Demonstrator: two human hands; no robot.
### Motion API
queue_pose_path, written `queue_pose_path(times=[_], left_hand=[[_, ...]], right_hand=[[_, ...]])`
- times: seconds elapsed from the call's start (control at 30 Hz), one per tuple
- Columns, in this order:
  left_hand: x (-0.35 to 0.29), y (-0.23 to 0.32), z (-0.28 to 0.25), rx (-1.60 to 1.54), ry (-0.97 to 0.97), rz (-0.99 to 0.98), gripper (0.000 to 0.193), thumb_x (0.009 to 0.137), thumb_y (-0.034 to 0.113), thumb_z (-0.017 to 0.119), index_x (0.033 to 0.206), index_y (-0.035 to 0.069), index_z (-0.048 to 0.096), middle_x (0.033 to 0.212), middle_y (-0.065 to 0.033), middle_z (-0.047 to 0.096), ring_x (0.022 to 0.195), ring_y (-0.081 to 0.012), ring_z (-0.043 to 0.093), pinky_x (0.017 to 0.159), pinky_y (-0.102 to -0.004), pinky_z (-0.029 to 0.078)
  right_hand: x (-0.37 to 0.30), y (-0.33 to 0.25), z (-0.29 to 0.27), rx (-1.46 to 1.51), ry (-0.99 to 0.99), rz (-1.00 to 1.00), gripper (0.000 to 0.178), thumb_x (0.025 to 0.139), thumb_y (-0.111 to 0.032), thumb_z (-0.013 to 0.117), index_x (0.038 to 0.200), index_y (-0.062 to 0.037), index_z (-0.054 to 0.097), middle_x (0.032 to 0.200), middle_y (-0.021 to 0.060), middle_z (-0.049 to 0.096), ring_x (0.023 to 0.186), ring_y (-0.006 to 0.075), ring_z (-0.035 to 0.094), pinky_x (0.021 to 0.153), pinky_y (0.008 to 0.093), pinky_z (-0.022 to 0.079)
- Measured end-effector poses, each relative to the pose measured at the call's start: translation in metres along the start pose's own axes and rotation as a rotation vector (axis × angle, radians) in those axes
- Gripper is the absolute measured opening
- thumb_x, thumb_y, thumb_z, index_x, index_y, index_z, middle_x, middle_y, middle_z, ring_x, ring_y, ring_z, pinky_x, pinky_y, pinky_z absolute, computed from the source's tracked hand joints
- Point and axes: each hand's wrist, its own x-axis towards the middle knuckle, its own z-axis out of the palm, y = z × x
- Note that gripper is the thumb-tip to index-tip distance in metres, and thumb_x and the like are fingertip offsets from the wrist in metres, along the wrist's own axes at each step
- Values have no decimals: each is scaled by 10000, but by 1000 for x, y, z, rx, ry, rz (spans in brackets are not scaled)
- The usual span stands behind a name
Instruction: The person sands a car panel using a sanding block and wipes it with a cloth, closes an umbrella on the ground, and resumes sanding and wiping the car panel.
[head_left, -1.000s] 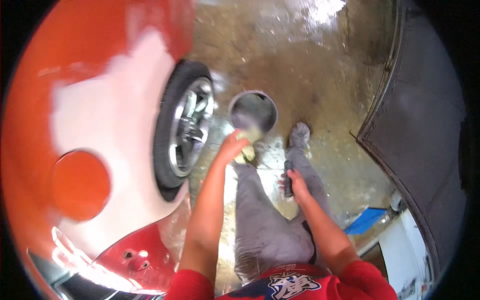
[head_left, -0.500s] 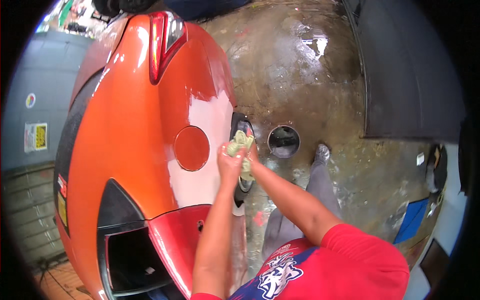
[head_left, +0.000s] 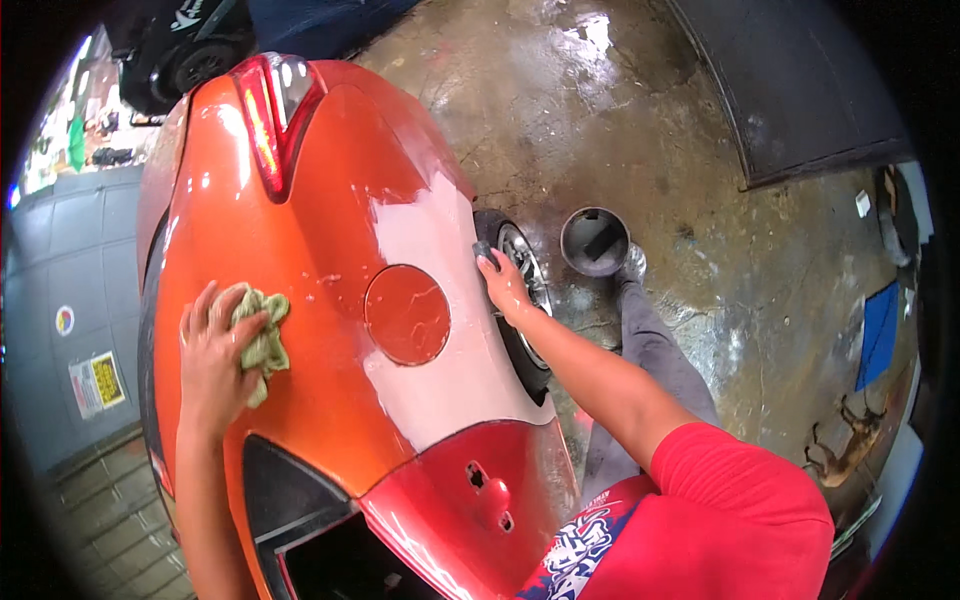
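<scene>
An orange car point(head_left: 290, 230) stands on my left, with a pale pinkish patch point(head_left: 430, 240) on its side panel around a round fuel flap point(head_left: 407, 315). My left hand point(head_left: 213, 360) is closed on a crumpled yellow-green cloth point(head_left: 264, 345) that rests against the orange bodywork. Water drops and streaks show between the cloth and the flap. My right hand point(head_left: 508, 290) grips a small dark block point(head_left: 486, 254) at the outer edge of the pale patch, above the wheel point(head_left: 520, 260). Part of the block is hidden by the fingers.
A round bucket point(head_left: 567, 245) with something dark inside stands on the wet concrete floor point(head_left: 640, 130) beside my foot. A dog point(head_left: 850, 447) lies to the right near a blue panel point(head_left: 878, 335). A red door point(head_left: 450, 500) with holes adjoins the pale patch. Dark sheeting point(head_left: 790, 80) lies far right.
My hands were together wringing the cloth beside the wheel. They have parted: the left has carried the cloth across onto the orange bodywork, and the right now holds the dark block at the panel.
</scene>
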Motion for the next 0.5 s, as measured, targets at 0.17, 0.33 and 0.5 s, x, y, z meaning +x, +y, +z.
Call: queue_pose_path(times=[0.17, 0.33, 0.5], left_hand=[[5, -22, 36, -65, 60, 79, 588, 669, 323, 794, 1195, 100, 658, 1475, -186, 474, 1426, -452, 340, 1171, -565, 248], [39, -37, 45, -135, 100, 154, 518, 722, 295, 733, 1186, 85, 638, 1463, -215, 484, 1393, -460, 392, 1150, -553, 292], [49, -38, 59, -87, 54, 142, 485, 756, 306, 709, 1188, 97, 638, 1454, -213, 492, 1370, -441, 425, 1169, -567, 257]], right_hand=[[83, -4, 26, 54, 103, -105, 608, 941, -428, 624, 1369, -6, 535, 1298, 292, 570, 1220, 418, 544, 1037, 436, 425], [92, -22, 31, 25, 102, -183, 568, 976, -397, 587, 1361, 16, 533, 1300, 263, 565, 1221, 404, 535, 1045, 440, 411], [-97, 32, 12, -77, 44, -279, 490, 979, -229, 608, 1400, 2, 510, 1266, 193, 568, 1208, 326, 533, 1084, 419, 379]])
